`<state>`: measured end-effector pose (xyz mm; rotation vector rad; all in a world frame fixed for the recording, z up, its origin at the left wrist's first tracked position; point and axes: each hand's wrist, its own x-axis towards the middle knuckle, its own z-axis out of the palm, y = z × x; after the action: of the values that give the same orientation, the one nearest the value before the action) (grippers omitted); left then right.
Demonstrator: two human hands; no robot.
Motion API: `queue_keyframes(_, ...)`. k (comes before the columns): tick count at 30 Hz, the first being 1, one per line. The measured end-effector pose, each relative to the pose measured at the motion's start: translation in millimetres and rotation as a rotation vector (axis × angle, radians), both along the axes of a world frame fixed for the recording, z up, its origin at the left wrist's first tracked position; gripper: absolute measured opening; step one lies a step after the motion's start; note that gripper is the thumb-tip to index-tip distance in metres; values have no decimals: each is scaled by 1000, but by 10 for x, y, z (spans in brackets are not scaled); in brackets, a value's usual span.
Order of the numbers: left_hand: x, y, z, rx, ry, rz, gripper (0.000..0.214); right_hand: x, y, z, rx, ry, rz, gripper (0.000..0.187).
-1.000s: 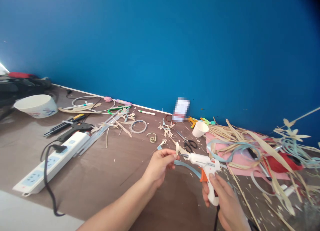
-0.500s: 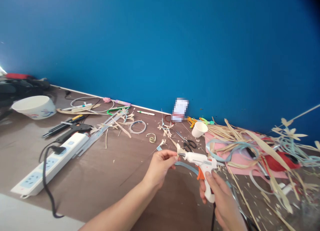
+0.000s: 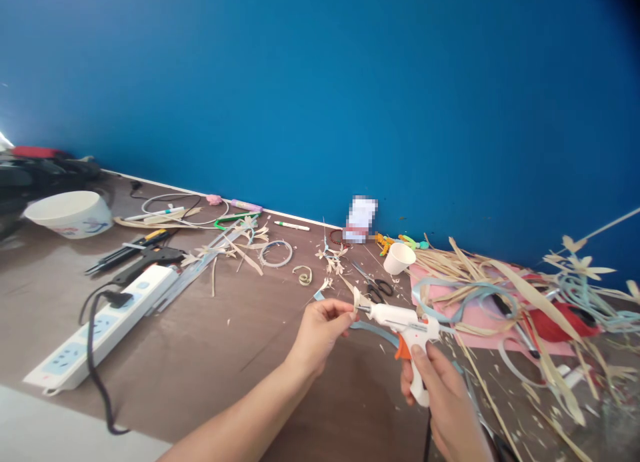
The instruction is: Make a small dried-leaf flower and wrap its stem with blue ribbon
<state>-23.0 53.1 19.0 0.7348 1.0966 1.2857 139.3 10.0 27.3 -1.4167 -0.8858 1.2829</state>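
Observation:
My left hand (image 3: 323,329) pinches a small pale straw piece (image 3: 355,297) between thumb and fingertips, held just above the brown table (image 3: 210,342). My right hand (image 3: 443,402) is wrapped round the handle of a white glue gun (image 3: 407,329) with an orange trigger, one finger on the trigger. The gun's nozzle touches the straw piece. A black cord drops from the gun's handle below my right hand.
A white power strip (image 3: 100,325) with a black plug lies at the left, a white bowl (image 3: 70,213) behind it. Black scissors (image 3: 377,287) and a paper cup (image 3: 400,257) sit past my hands. Straw strips, blue ribbons and a pink sheet (image 3: 480,319) crowd the right side.
Both hands and the glue gun have barely shifted, drifting slightly left. The nozzle has closed onto the straw piece.

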Motion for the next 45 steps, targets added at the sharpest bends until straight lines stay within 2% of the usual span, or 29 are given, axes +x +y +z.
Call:
queue_keyframes(10,-3,-8,-40,-1,2,6,11,112,-26,-117,69,-233,82,34)
queue_keyframes(20,-8,-4,-32,7,47,0,10,139,-55,-132,135,-382,96,35)
queue_keyframes(27,0,6,-44,-4,31,7,12,147,-59,-158,141,-389,65,35)
queue_keyframes(34,8,-8,-5,-4,39,-3,11,133,-50,-108,150,-446,77,35)
queue_keyframes(45,-3,6,-80,27,55,-3,12,124,-78,-77,163,-520,93,36)
